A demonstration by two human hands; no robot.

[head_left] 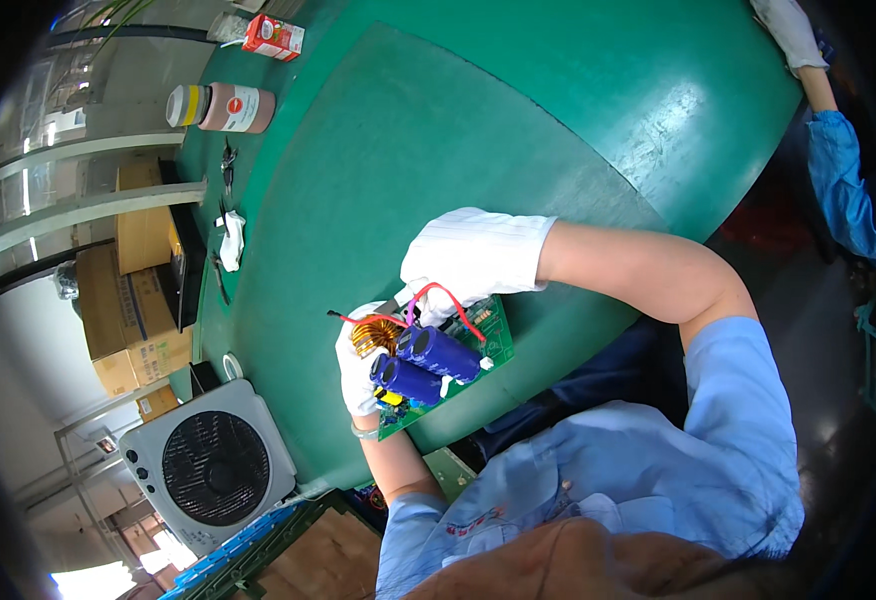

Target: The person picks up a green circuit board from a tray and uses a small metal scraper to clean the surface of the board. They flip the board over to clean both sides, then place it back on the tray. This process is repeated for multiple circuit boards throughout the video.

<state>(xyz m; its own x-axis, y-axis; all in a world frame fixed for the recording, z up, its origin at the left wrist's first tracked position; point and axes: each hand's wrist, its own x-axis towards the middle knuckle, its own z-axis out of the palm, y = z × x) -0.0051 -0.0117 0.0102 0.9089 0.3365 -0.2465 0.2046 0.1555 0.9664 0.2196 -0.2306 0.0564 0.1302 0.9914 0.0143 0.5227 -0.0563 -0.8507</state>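
Note:
A green circuit board point(499, 341) is held tilted above the near part of the table. It carries blue cylindrical capacitors point(444, 353), a copper-wound coil point(375, 336), a small yellow part point(389, 397) and red wires point(446, 289). My left hand point(352, 372), in a white glove, is closed around the board's left side, beside the coil. My right hand point(466, 258), also gloved, reaches over the board's far side. Its fingers are closed near the red and purple wires, next to a small grey piece point(398, 300). What those fingertips pinch is hidden.
The green table point(378, 150) spreads ahead. Along its left side are a bottle point(240, 108), a red drink carton point(274, 38), pliers point(228, 165) and a white cloth point(232, 242). A fan point(215, 465) stands at lower left. Another person's gloved hand point(790, 32) rests at far right.

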